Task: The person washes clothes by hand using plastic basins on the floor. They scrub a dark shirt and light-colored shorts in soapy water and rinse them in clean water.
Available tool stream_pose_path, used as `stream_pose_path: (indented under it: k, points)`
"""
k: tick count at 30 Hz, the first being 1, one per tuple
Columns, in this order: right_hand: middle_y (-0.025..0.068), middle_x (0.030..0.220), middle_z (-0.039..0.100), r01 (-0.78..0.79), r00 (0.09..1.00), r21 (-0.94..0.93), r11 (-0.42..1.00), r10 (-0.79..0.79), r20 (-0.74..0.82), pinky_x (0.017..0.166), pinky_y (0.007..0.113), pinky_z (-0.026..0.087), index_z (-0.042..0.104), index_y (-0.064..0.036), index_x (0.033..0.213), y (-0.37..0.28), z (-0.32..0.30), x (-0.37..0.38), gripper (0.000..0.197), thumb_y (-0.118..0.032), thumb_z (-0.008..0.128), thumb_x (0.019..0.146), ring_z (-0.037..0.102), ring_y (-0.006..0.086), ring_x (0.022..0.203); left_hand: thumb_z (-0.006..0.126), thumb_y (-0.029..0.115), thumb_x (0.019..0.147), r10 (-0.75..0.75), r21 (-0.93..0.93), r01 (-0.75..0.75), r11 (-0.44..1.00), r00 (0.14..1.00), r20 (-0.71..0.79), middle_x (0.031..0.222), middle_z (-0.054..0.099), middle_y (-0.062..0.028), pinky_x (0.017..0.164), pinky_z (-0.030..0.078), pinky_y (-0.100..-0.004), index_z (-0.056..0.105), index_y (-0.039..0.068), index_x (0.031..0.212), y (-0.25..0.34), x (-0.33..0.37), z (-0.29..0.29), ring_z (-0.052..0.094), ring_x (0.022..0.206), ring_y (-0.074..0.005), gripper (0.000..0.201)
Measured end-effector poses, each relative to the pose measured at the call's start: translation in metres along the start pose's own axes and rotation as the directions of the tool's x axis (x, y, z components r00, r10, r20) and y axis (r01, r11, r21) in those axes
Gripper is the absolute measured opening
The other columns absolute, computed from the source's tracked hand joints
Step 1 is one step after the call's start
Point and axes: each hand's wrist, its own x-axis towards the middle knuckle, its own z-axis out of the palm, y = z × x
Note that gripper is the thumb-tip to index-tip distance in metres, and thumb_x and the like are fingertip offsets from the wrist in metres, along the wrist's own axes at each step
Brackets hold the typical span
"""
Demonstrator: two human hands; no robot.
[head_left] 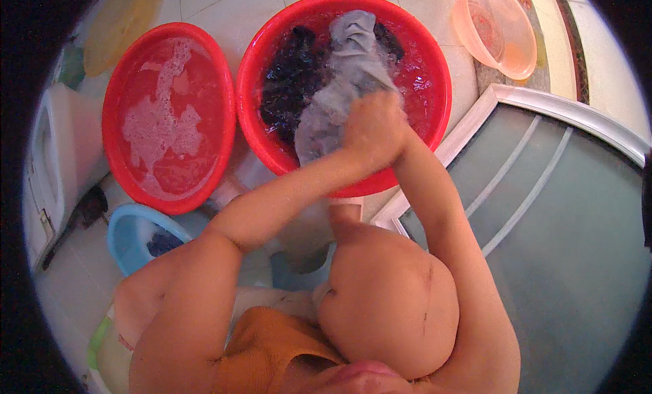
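Observation:
A wet grey garment (350, 78) lies across the middle of a round red basin (445, 88) of water. My left hand (360, 133) and my right hand (388, 119) are together at its near right part, fingers closed on the cloth. The hands overlap and are a little smeared, so single fingers do not show well. Dark wet cloth (292, 88) floats in the basin, mostly left of the grey garment.
At left stands a second red basin (109, 116) of sudsy water, with a light blue tub (119, 241) holding dark cloth nearer me. A pink translucent basin (519, 34) is at the far right. A framed glass panel (550, 211) fills the right side.

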Motion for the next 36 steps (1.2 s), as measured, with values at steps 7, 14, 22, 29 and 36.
stream_pose_path:
  k: [7,14,22,29,36]
  points:
    - [0.0142,0.110,0.056,-0.046,0.985,0.098,0.994,0.029,0.172,0.092,0.038,0.040,0.050,-0.0031,0.114,-0.021,0.047,-0.080,0.044,-0.034,0.039,0.085,0.051,0.0279,0.104,0.046,0.041,0.082,0.109,0.209,-0.123,0.970,0.991,0.077,0.076,0.061,-0.0173,0.061,0.046,-0.0458,0.062,0.006,0.077,-0.101,0.069,-0.042,0.059,0.068,-0.0343,0.039]
    - [0.0245,0.106,0.057,-0.039,0.980,-0.995,0.090,-0.192,-0.056,0.087,0.038,0.040,0.057,0.0079,0.101,-0.019,0.009,-0.051,0.062,-0.050,0.043,0.081,0.054,0.0353,0.102,0.055,0.021,0.073,0.482,0.194,-0.694,0.693,0.646,0.591,0.078,0.055,-0.0176,0.067,0.044,-0.0440,0.053,0.001,0.094,-0.141,0.046,-0.022,0.056,0.078,-0.0347,0.029]
    - [0.0148,0.099,0.060,-0.115,0.987,-0.094,0.989,0.103,-0.127,0.080,0.043,0.040,0.058,-0.0059,0.099,-0.011,-0.031,0.009,0.039,-0.036,0.037,0.085,0.054,0.0310,0.092,0.051,0.021,0.076,-0.198,0.110,0.180,0.978,0.962,0.190,0.082,0.060,-0.0231,0.066,0.047,-0.0482,0.057,-0.002,0.087,-0.028,0.022,-0.003,0.060,0.076,-0.0382,0.026]
    - [0.0121,0.102,0.060,-0.060,0.985,0.072,0.996,0.071,-0.160,0.081,0.039,0.046,0.055,-0.0019,0.107,-0.021,0.065,-0.081,0.034,-0.027,0.047,0.085,0.058,0.0256,0.087,0.050,0.021,0.078,0.300,0.367,-0.361,0.857,0.930,0.213,0.072,0.061,-0.0157,0.059,0.049,-0.0437,0.058,0.005,0.076,-0.085,0.047,-0.032,0.062,0.068,-0.0310,0.019]
    - [0.0061,0.100,0.059,-0.014,0.998,-0.870,0.493,0.063,0.020,0.078,0.031,0.049,0.051,-0.0028,0.113,-0.132,0.034,-0.121,0.038,-0.010,0.060,0.076,0.057,0.0163,0.091,0.053,0.015,0.077,-0.126,0.440,-0.043,0.897,0.929,0.347,0.092,0.059,-0.0190,0.082,0.044,-0.0431,0.053,0.001,0.095,-0.094,0.041,-0.140,0.057,0.091,-0.0346,0.024]
